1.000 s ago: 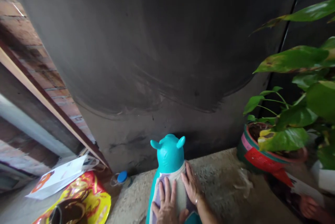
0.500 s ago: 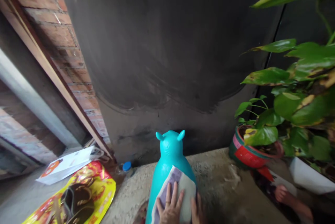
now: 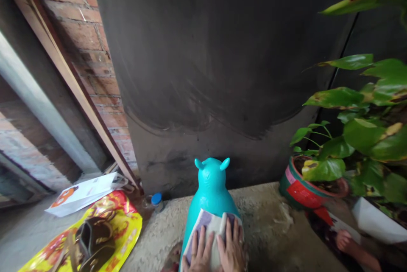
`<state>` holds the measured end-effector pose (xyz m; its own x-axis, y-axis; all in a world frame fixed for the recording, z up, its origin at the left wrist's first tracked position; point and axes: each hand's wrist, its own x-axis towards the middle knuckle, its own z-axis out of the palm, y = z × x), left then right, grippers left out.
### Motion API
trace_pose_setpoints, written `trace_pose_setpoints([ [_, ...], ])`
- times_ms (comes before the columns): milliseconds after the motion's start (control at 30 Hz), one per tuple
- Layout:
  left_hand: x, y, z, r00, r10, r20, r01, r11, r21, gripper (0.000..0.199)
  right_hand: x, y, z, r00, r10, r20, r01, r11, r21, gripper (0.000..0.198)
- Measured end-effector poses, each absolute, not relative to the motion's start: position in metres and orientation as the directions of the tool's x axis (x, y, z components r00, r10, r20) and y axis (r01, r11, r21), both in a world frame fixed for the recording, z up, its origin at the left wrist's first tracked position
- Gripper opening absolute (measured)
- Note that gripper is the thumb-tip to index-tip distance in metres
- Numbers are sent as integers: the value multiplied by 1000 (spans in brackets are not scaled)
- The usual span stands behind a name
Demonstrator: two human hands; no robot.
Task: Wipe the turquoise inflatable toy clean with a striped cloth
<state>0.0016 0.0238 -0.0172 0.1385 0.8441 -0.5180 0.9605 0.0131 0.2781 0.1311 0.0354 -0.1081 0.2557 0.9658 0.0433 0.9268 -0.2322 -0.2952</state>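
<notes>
A turquoise inflatable animal toy (image 3: 210,187) with two small ears stands on the rough concrete floor, facing the dark wall. A purple and white cloth (image 3: 211,223) lies over its back. My left hand (image 3: 199,256) and my right hand (image 3: 231,250) both press flat on this cloth, side by side, fingers spread and pointing toward the toy's head. Both wrists run off the bottom edge of the picture.
A potted green plant in a red and green pot (image 3: 302,189) stands at the right. A yellow and red bag (image 3: 92,238), a white paper bag (image 3: 83,192) and a blue-capped bottle (image 3: 156,201) lie at the left. Brick wall (image 3: 92,51) left, dark wall (image 3: 222,72) ahead.
Both hands slid back down the toy, away from its head, taking the cloth along. My right hand, nearly out of view half a second ago, lies flat beside the left again.
</notes>
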Motion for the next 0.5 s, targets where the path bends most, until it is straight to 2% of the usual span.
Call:
trace_pose_setpoints([
  [100,1,45,-16,55,863,-501,960,92,265,85,120,75,-82,256,967,-21,938,-253,-235,64],
  [233,4,61,-14,-12,867,-499,952,163,260,80,108,107,-59,278,959,-55,944,-284,-167,67],
  [333,3,60,-14,-26,866,-500,956,168,242,80,108,100,-60,302,951,-66,933,-309,-183,64],
  [433,-2,46,-20,16,866,-499,964,119,238,88,114,64,-83,267,964,6,938,-259,-231,60],
  [500,-8,30,-29,38,866,-499,965,97,242,83,119,31,-106,189,976,106,955,-158,-250,58],
])
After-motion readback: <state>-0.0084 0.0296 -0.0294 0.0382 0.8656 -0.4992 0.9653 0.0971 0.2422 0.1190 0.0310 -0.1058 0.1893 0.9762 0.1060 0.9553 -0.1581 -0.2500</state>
